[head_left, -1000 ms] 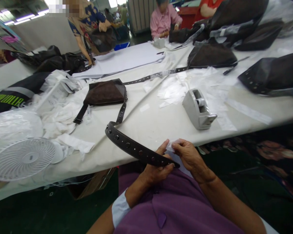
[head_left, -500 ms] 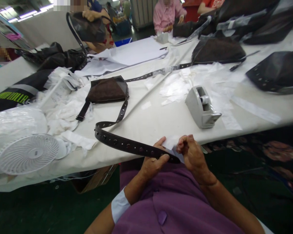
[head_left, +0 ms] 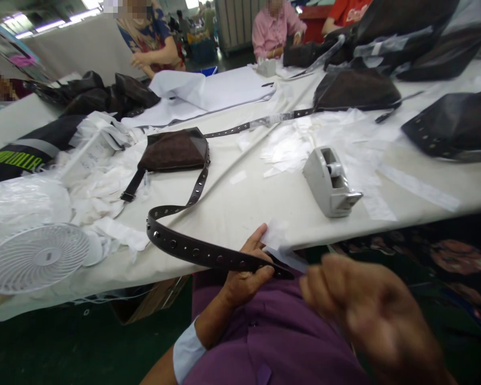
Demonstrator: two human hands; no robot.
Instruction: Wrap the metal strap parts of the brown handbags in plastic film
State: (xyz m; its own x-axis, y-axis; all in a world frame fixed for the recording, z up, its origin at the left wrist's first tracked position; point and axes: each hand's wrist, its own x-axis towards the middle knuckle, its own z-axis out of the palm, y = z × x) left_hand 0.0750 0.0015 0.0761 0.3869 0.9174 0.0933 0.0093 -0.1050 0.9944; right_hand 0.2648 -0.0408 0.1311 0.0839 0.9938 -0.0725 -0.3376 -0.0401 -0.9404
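Observation:
A dark studded strap [head_left: 196,254] curves from the small brown bag [head_left: 174,151] over the table's front edge. My left hand [head_left: 244,275] is closed on its end, thumb on top. Thin translucent paper [head_left: 282,243] shows behind the strap, by the left fingertips. My right hand [head_left: 369,310], large and blurred at the lower right, stands apart from the strap; its fingers look curled, and smearing hides whether anything is between them.
A grey tape dispenser [head_left: 331,184] stands near the table's front edge. White paper scraps [head_left: 291,144] lie behind it. A white fan [head_left: 44,256] is at the left. More dark bags [head_left: 356,90] lie at the back right. People [head_left: 278,29] are across the table.
My right hand has moved away from the strap end, right and toward the camera. Across the table, a person's hands no longer hold up a dark bag.

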